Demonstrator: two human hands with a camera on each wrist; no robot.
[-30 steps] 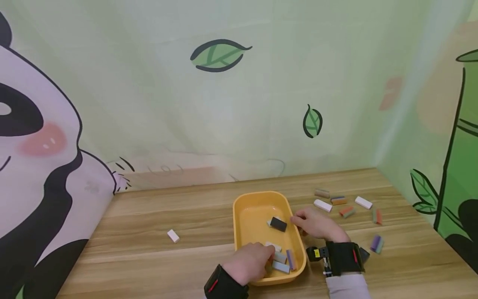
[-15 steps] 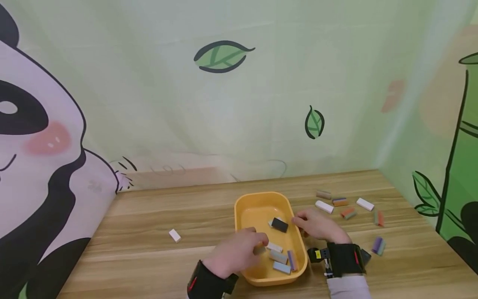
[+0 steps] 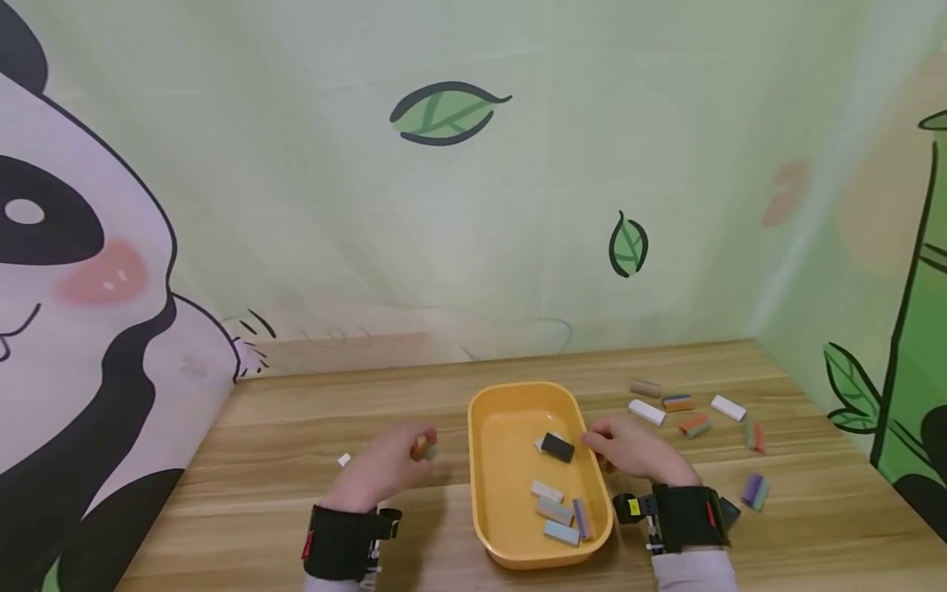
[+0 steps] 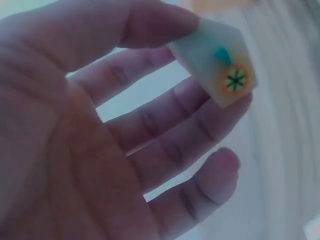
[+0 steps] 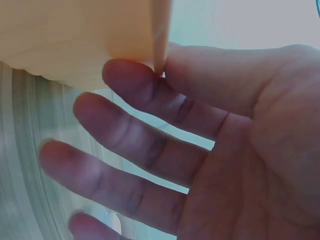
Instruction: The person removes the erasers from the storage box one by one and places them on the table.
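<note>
My left hand (image 3: 381, 470) is over the table, left of the yellow tray. Its thumb and fingers pinch a small block (image 4: 212, 55); the left wrist view shows a pale face with a round yellow-and-black print and a teal mark. My right hand (image 3: 638, 452) pinches the right rim of the yellow tray (image 3: 472, 473), thumb on one side of the wall and index finger on the other. Inside the tray lie a black block (image 3: 557, 447), a white block (image 3: 546, 491), a grey block (image 3: 554, 511), a light blue block (image 3: 562, 533) and a purple-and-brown block (image 3: 582, 520).
Several loose blocks lie right of the tray, among them a white bar (image 3: 728, 408), an orange-and-green block (image 3: 695, 425) and a purple-and-green block (image 3: 755, 491). A white block (image 3: 344, 460) shows partly behind my left hand. A printed curtain (image 3: 333, 205) hangs behind the wooden table (image 3: 296, 419).
My left hand has lifted out of the tray and moved left over the table, carrying the small block. My right hand stays at the tray's rim.
</note>
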